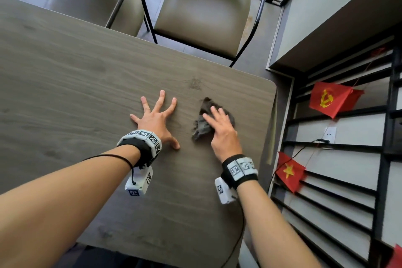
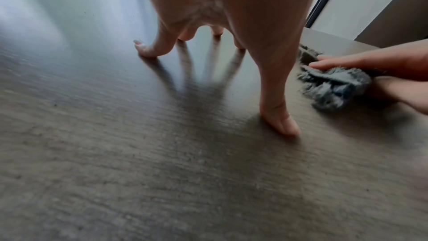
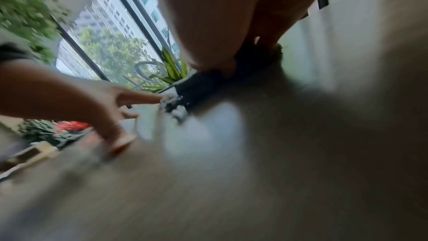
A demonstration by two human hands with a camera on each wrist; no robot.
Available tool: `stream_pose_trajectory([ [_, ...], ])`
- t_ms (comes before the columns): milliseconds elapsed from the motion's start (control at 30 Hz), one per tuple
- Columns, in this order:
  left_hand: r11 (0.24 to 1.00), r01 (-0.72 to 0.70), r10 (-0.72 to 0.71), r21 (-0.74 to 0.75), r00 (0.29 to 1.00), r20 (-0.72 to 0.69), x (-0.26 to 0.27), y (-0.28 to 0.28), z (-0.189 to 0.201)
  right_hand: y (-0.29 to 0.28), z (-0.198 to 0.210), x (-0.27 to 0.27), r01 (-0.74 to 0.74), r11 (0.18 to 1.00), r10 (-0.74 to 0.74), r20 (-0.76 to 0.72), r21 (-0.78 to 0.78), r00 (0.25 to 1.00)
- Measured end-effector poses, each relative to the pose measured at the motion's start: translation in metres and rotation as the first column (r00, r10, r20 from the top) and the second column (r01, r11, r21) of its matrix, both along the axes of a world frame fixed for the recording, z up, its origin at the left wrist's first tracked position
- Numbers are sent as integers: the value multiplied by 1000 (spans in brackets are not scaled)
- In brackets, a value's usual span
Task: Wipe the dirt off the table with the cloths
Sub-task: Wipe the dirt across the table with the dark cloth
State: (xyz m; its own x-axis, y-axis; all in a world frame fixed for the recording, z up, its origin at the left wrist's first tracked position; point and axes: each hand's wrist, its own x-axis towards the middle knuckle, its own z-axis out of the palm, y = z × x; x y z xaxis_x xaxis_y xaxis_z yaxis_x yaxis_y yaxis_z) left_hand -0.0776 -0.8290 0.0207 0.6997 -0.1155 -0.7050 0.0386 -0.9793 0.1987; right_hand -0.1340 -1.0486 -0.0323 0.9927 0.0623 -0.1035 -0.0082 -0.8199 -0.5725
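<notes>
right hand [image 1: 223, 130] hiding cloth [image 1: 203, 125] middle, blurred

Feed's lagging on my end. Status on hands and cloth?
Left hand spread, fingertips on table, empty. Right hand flat, pressing grey cloth near the table's right edge. Nothing in the way.

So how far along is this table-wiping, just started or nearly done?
Mid-job, as far as one moment shows. In hand: the right hand presses a dark cloth flat near the table's right corner, while the left hand braces, fingers spread on bare wood. Left: a faint smudge lies just beyond the cloth. What is already clean I cannot tell; the rest shows only wood grain.
</notes>
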Motion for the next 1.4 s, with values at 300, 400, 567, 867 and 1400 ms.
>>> stream_pose_trajectory([
  [300,1000,-3,3,17,1000,0,0,0,-2,-75,-1,81,231,972,-233,55,40,971],
  [400,1000,-1,1,17,1000,7,-1,0,-3,-68,5,73,232,968,-240,80,98,968],
  [567,1000,3,-3,25,1000,0,1,0,-3,-23,-4,40,-114,987,109,54,113,993],
  [867,999,-1,1,33,1000,13,0,-1,-8,-91,-11,118,124,987,-134,97,103,986],
  [1400,999,19,-22,49,998,52,0,1,-8,76,4,-50,17,975,-14,-17,221,1000],
])
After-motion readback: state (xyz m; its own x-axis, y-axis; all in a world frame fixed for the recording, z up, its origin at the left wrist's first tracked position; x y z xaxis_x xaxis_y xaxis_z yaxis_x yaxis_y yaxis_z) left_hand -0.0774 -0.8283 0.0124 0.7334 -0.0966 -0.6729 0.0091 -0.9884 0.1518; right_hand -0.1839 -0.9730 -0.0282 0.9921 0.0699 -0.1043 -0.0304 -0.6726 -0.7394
